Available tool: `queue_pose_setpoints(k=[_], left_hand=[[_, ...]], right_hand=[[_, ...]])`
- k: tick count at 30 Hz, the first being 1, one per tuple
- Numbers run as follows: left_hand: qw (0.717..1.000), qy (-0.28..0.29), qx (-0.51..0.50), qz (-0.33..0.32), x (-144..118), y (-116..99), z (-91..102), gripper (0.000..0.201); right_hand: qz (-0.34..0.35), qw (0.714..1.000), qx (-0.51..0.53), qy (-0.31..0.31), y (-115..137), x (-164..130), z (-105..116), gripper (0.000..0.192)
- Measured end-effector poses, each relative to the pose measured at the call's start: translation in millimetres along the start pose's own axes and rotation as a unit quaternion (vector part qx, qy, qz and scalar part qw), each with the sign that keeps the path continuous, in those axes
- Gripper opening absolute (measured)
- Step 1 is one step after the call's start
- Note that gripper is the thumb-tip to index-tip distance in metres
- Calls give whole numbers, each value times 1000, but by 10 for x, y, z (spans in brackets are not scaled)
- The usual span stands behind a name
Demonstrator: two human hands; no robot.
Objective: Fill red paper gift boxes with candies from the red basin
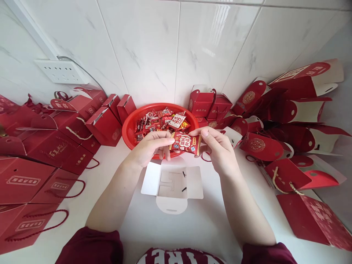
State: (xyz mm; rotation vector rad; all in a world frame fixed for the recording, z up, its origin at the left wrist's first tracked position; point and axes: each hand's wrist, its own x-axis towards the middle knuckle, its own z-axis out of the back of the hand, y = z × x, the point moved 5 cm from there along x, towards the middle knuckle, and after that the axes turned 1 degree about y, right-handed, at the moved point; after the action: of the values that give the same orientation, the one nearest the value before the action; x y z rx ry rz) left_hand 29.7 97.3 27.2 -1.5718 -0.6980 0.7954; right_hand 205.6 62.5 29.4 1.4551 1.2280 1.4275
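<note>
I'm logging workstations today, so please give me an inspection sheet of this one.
Surface: white tabletop.
Items in use: red packet; open box, white inside; red basket of wrapped packets.
Clutter: red boxes on the left; more red boxes on the right, many open.
Hands: left hand and right hand each grip one end of the red packet.
Cables: one thin cable at the outlet panel.
Surroundings: pale tiled wall.
</note>
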Motion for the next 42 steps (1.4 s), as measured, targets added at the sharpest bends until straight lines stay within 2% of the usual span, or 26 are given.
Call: queue_pose_setpoints(k=[6,8,10,11,12,13,15,16,17,18,19,20,22,24,31,35,36,37,38,41,42], left_hand=[[995,4,74,-61,-52,-62,-4,26],[991,4,99,-87,-75,-96,-14,25],[976,-23,155,-153,-100,-162,-8,25],[954,-54,203,-214,-123,-218,2,24],[916,-92,263,-287,-160,-282,8,21],[860,-132,330,-366,-213,-342,-2,16],[711,-195,452,-502,-343,-407,-68,4],[640,-215,497,-545,-400,-411,-108,10],[582,-232,530,-571,-449,-408,-143,16],[538,-246,552,-587,-494,-407,-173,20],[507,-259,567,-595,-537,-411,-200,21],[485,-270,579,-597,-576,-417,-224,20],[461,-277,597,-595,-641,-427,-271,16],[450,-275,605,-596,-686,-425,-301,15],[439,-286,604,-601,-711,-385,-280,22],[439,-282,605,-601,-697,-413,-301,19],[446,-281,603,-599,-685,-424,-302,19],[467,-277,596,-591,-664,-438,-292,19],[504,-271,584,-575,-632,-454,-269,19],[669,-229,539,-458,-468,-462,-138,12],[714,-209,531,-405,-417,-445,-94,8]], right_hand=[[33,999,13,6,66,-26,-8,18],[35,999,10,23,72,-25,-4,24],[44,998,-5,33,77,-18,16,26],[59,998,-16,32,88,-14,35,25],[81,996,-32,26,108,-12,56,22],[111,992,-53,18,136,-13,76,17],[178,978,-109,-5,208,-30,108,11],[207,968,-139,-16,244,-43,117,12],[231,959,-162,-24,275,-58,120,14],[249,952,-177,-30,301,-74,121,15],[263,947,-183,-35,323,-88,121,16],[272,944,-185,-36,340,-102,117,17],[288,939,-186,-32,367,-127,102,18],[301,934,-190,-32,389,-149,88,19],[336,913,-231,-37,424,-200,55,23],[359,898,-251,-42,448,-217,44,23],[364,891,-267,-43,455,-218,35,22],[366,883,-289,-40,457,-216,18,21],[363,875,-318,-32,452,-209,-6,20],[322,854,-408,20,381,-172,-108,12],[300,851,-428,40,345,-162,-143,11]])
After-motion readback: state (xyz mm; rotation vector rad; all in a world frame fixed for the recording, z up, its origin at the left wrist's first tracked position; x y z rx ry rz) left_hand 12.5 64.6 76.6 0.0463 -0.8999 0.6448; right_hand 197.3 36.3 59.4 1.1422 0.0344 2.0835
